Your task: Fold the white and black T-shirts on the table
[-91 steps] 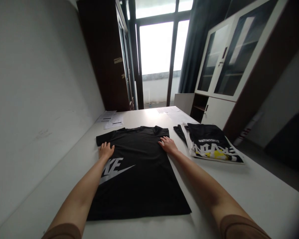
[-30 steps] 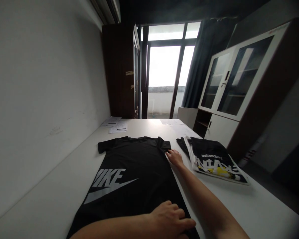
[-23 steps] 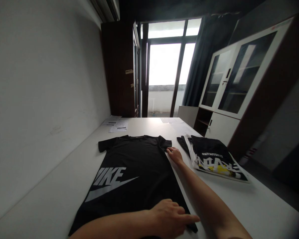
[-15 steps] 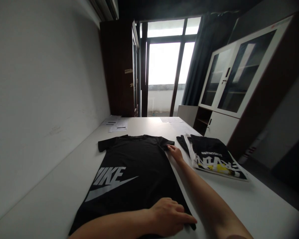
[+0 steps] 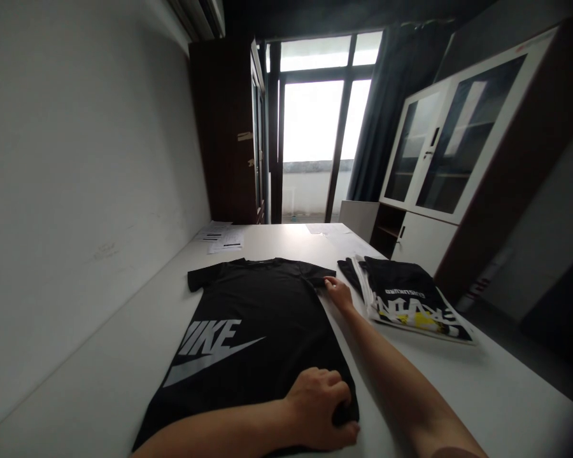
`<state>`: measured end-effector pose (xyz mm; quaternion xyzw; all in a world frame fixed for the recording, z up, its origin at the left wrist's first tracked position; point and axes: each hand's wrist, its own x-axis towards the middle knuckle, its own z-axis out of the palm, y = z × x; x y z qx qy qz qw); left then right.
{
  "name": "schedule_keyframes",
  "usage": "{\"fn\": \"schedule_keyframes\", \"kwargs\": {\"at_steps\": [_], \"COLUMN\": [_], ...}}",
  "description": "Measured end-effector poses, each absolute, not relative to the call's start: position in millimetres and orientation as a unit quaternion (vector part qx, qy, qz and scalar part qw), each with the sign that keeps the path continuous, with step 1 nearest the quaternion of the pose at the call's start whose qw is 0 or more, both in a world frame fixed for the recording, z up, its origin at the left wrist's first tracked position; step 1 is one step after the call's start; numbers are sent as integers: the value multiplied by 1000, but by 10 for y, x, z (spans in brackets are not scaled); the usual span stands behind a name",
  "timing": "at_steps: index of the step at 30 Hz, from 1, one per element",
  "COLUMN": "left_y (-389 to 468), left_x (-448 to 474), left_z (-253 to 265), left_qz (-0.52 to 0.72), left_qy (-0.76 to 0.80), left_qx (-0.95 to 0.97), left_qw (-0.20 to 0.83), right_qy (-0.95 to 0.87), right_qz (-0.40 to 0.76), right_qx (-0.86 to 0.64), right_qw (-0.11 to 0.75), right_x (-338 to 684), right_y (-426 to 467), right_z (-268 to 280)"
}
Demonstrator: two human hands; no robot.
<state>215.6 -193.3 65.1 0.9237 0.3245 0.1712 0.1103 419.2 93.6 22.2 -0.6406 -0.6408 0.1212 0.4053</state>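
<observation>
A black short-sleeved T-shirt lies spread on the white table, collar toward the far end, with a grey NIKE print and swoosh on its left part. My right hand reaches out to the right sleeve and pinches its lower edge between thumb and fingers. Closer to me, my left hand crosses over the shirt to its near right corner. Its fingers are curled closed on the cloth there. My left forearm covers part of the hem.
Folded shirts, black and white with a yellow print, are stacked to the right on the table. Papers lie at the far left end. A wall borders the left side. A glass-door cabinet stands beyond on the right.
My left hand has curled its outstretched finger in and drawn the shirt's near right corner slightly left. My right hand has shifted slightly right with the sleeve edge.
</observation>
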Motion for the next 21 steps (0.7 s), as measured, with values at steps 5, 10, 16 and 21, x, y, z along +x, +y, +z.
{"fn": "schedule_keyframes", "kwargs": {"at_steps": [5,10,16,21], "left_y": [-1925,-1916,-1925,-1930], "left_x": [2145,2138,2133,2139], "left_z": [636,640,654,667], "left_qz": [152,135,152,180], "left_qy": [325,318,315,319], "left_qx": [926,932,929,923], "left_qw": [114,110,118,118], "right_qy": [-639,-661,-665,-684], "right_qz": [93,65,26,2], "right_qx": [-682,-694,-710,-697], "right_qw": [344,277,229,215], "right_x": [4228,4216,4143,4128], "right_y": [930,907,847,804], "right_z": [223,226,260,262]}}
